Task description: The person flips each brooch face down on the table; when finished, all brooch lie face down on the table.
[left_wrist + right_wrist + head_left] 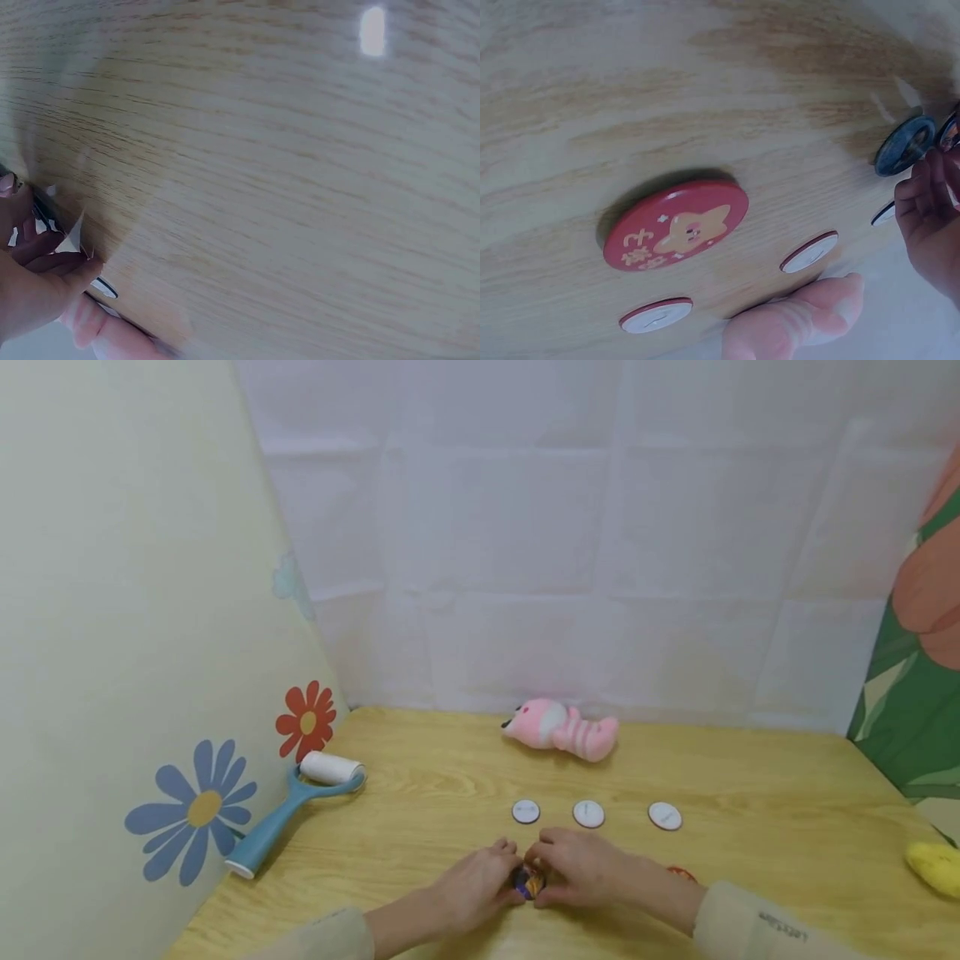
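Observation:
Near the table's front my left hand [477,881] and right hand [581,864] meet around a small round badge [529,882] with a dark, purple and orange face. The fingertips of both pinch its rim from opposite sides. A dark blue round badge [905,146] appears close to the fingers in the right wrist view, with part of another badge at the frame's edge. Under my right forearm lies a red badge [676,225] with a yellow star. Beyond the hands, three badges lie white back up: left [526,812], middle [588,813] and right [665,816].
A pink striped plush toy [562,728] lies at the table's back edge. On the left is a lint roller [296,810] with a blue handle. Something yellow and soft-looking [934,867] sits at the right edge. A white cloth [525,527] hangs behind the wooden table [420,827].

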`<state>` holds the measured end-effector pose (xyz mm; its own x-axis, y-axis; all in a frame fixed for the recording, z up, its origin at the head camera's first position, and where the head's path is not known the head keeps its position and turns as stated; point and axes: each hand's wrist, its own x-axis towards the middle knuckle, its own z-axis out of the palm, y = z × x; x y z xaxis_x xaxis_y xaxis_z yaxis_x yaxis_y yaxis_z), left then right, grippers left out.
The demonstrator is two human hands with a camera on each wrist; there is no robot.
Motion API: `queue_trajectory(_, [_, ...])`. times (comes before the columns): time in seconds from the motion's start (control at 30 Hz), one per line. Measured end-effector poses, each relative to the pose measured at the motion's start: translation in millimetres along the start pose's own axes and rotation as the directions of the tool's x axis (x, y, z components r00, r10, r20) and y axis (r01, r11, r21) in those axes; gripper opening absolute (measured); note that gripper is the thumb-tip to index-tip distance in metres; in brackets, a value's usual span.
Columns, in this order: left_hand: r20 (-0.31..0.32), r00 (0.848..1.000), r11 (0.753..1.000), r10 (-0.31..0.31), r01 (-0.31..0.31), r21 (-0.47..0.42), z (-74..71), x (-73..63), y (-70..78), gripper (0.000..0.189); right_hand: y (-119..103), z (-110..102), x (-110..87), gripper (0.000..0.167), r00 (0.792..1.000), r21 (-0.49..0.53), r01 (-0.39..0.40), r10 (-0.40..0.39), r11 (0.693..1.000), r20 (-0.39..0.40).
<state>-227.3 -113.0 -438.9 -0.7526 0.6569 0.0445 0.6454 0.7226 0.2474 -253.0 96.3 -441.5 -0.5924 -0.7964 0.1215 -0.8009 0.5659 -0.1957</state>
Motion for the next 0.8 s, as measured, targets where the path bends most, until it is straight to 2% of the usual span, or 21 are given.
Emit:
queue_trajectory(0.17, [-0.019,1.000,1.000,0.003,-0.003,-0.024,1.6,-1.7,0.8,0.038,-2.5,2.5,0.5,0.038,1.000,-0.011,0.008,-0.008,1.000,-0.028])
queue_trajectory(0.43, [-0.023,1.000,1.000,0.008,-0.008,0.007,3.1,-2.9,0.5,0.037,-3.6,6.3,0.0,0.039,0.999,0.015,0.010,-0.010,1.000,-0.051])
queue_trajectory(0.8, [-0.072,0.996,0.998,0.062,-0.060,0.024,3.0,0.5,0.6,0.030,-3.2,5.7,-4.5,0.043,0.994,-0.029,-0.014,0.011,0.999,-0.107])
